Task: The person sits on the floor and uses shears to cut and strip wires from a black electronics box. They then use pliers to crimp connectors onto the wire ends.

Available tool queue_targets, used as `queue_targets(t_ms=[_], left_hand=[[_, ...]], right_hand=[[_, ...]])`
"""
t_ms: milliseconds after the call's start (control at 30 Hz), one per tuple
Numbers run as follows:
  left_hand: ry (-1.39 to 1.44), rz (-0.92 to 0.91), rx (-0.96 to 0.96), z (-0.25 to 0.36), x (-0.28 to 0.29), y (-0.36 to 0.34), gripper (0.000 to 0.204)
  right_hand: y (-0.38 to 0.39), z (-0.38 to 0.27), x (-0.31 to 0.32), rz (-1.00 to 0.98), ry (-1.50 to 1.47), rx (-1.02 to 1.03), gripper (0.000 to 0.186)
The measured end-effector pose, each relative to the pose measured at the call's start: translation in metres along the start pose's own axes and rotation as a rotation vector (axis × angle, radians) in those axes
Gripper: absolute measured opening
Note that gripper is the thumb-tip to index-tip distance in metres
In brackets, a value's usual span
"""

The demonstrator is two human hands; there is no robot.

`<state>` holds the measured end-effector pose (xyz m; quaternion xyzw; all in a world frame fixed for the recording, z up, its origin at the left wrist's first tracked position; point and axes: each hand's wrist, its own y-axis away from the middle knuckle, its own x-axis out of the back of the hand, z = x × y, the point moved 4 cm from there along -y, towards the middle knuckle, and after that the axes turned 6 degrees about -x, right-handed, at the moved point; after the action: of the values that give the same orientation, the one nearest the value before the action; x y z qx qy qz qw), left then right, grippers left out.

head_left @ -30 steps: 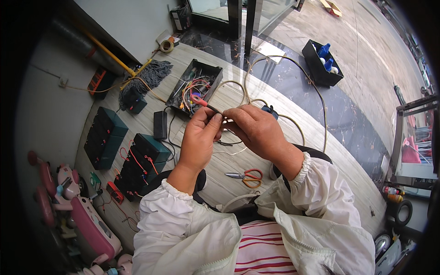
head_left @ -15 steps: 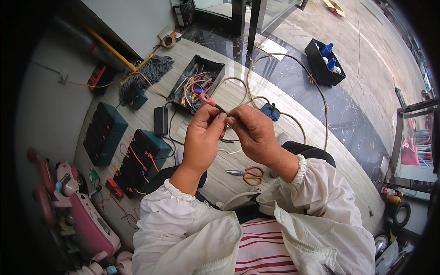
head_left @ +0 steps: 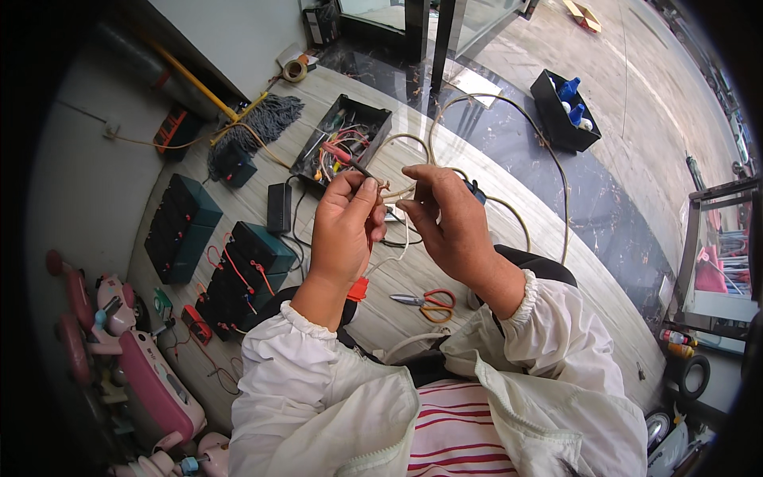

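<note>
A single head-worn fisheye view looks steeply down from just above the person's chest, close to both raised hands, taking in the wooden floor (head_left: 445, 159) ahead, bending straight edges toward its dark rim.

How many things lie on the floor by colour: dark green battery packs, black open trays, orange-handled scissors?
Dark green battery packs: 2
Black open trays: 2, a wire-filled one and one holding blue bottles
Orange-handled scissors: 1
Total: 5
</note>
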<state>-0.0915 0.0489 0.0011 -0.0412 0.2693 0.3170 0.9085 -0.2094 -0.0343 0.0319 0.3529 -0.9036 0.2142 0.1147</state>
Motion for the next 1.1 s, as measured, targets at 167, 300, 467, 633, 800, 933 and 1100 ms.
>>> queue_targets(t_ms=[167, 300, 467, 633, 800, 933, 1100], left_hand=[[0.009, -0.041, 0.052, -0.004, -0.011, 0.004, 0.006], [0.057, -0.055, 0.088, -0.005, -0.008, 0.006, 0.005], [0.135, -0.088, 0.165, 0.003, -0.009, 0.009, 0.005], [0.103, -0.078, 0.134, 0.006, -0.007, 0.011, 0.002], [0.012, -0.09, -0.016, 0.01, -0.012, 0.016, 0.004], [-0.153, -0.117, -0.135, 0.008, -0.01, 0.015, 0.003], [-0.754, -0.23, -0.644, 0.011, -0.009, 0.007, 0.002]], right_hand=[[-0.001, 0.0, 0.001, 0.096, 0.276, 0.386, 0.03], [-0.001, 0.002, -0.001, 0.127, 0.337, 0.431, 0.03], [-0.008, -0.003, 0.001, 0.103, 0.356, 0.514, 0.029], [-0.008, -0.001, -0.007, 0.057, 0.369, 0.481, 0.022], [-0.005, -0.001, -0.012, 0.068, 0.239, 0.427, 0.014], [0.006, 0.011, -0.027, -0.029, -0.399, -0.11, 0.008], [0.016, 0.024, -0.04, -0.323, -1.197, -0.83, 0.022]])
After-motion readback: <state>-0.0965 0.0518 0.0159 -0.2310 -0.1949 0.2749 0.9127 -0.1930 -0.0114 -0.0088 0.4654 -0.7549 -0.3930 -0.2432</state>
